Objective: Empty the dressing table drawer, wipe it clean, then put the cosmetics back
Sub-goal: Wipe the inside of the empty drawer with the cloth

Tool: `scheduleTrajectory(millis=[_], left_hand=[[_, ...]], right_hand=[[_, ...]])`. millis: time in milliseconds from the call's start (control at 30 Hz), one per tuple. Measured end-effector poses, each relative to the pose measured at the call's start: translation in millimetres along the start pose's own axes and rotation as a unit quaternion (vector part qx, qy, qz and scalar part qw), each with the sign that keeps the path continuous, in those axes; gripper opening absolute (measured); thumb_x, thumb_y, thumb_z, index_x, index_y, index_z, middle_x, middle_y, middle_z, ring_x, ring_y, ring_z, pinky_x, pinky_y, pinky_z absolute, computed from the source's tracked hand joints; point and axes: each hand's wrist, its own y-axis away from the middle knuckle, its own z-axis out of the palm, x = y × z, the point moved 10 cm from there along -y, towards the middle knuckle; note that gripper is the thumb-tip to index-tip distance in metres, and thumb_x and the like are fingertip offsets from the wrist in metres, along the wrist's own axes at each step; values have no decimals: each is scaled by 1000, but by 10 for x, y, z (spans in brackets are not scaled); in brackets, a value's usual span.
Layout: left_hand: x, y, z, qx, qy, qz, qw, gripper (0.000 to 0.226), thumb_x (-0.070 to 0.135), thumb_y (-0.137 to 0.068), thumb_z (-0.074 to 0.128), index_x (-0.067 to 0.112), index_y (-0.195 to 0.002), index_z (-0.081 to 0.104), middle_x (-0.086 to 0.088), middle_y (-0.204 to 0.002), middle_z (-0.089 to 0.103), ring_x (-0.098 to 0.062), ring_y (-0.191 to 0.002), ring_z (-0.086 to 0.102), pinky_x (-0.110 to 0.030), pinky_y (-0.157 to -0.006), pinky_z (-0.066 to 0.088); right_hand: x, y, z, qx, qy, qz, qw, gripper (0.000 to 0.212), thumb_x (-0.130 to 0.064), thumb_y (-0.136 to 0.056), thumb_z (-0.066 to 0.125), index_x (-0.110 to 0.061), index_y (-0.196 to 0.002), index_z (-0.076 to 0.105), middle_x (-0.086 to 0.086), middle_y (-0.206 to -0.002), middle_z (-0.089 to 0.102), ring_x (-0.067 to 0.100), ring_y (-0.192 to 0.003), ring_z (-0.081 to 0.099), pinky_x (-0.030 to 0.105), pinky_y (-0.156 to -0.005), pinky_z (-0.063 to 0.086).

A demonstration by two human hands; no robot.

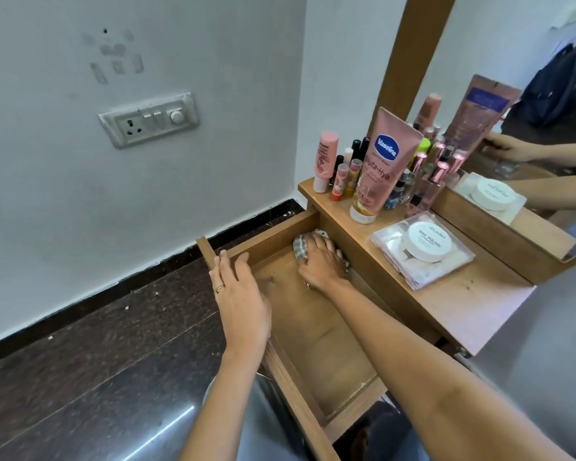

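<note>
The wooden drawer (316, 331) stands pulled out, its bottom bare apart from dust specks. My right hand (321, 264) is inside at the far end and presses a checked cloth (301, 247) against the bottom, fingers curled over it. My left hand (238, 294) grips the drawer's front panel (210, 252), thumb on the inner side. On the table top stand the cosmetics: a pink Vaseline tube (381, 164), a pink bottle (326, 161), several lip balms (343, 178), small perfume bottles (426, 181) and a clear case with a white nail polish jar (426, 241).
The dressing table top (463, 304) runs along the right under a mirror (529, 111). A wall with a switch socket (148, 119) is at the left. Dark stone floor (97, 344) lies below the drawer.
</note>
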Motion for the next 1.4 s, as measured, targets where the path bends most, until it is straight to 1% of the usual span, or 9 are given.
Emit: scheduleTrajectory(millis=[200,367,467,767,867,1000,1133,1233,1400], left_hand=[[-44,20,-121,41,121,-23,992,50,-7,-91,39,3,-140,36,-16,-152,26,-22,-146,9,-40,-120,12],[-141,68,-132,61,186,-57,979,48,-5,-95,33,4,-141,35,-10,-156,21,-6,-143,8,-12,-115,6],[-141,68,-99,59,193,-60,978,48,-9,-93,33,1,-139,37,-13,-154,23,-13,-144,12,-6,-111,4],[-113,82,-77,45,154,-50,986,51,-16,-86,33,-2,-135,40,-19,-147,32,-25,-143,21,-29,-118,14],[-126,73,-78,44,144,-55,987,51,-17,-85,33,-3,-133,41,-20,-145,35,-28,-141,24,-35,-117,18],[-106,39,-76,37,138,-48,989,51,-16,-84,34,-5,-133,40,-22,-143,36,-30,-140,25,-40,-115,21],[-95,28,-67,35,127,-44,990,49,-15,-85,35,-5,-133,40,-21,-143,37,-29,-140,25,-39,-116,21],[-119,27,-63,35,118,-48,991,50,-15,-86,35,-5,-134,39,-20,-144,35,-27,-141,23,-37,-117,19],[-107,33,-40,24,112,-37,993,54,-17,-83,33,-5,-136,37,-21,-146,32,-28,-142,21,-38,-118,18]], right_hand=[[-844,491,518,-121,-14,-184,975,60,-30,-94,52,-22,-149,27,-4,-156,21,20,-143,14,45,-115,17],[-909,501,529,-105,-27,-205,973,55,-29,-96,48,-27,-148,30,-9,-154,25,17,-141,18,40,-111,19],[-905,511,530,-124,7,-221,967,57,-28,-94,50,-28,-148,31,-8,-154,25,19,-140,18,42,-109,21],[-522,1166,391,-216,53,-310,924,50,-38,-85,62,-27,-133,53,-2,-132,48,23,-118,41,36,-99,40],[-350,1467,357,-256,59,-334,905,48,-32,-79,71,-25,-126,60,-3,-126,53,18,-110,44,28,-96,34],[-315,1641,289,-306,47,-367,877,43,-18,-72,77,-24,-114,69,-7,-118,60,15,-108,47,32,-95,39],[-372,1746,228,-337,40,-394,854,42,-5,-69,75,-22,-108,73,-6,-118,65,12,-109,53,32,-97,42],[-385,1929,315,-373,81,-427,820,45,7,-70,62,-17,-105,74,0,-113,65,17,-109,51,22,-93,37],[-373,1953,362,-393,108,-415,814,51,11,-71,52,-18,-106,74,0,-105,59,20,-110,47,31,-96,41]])
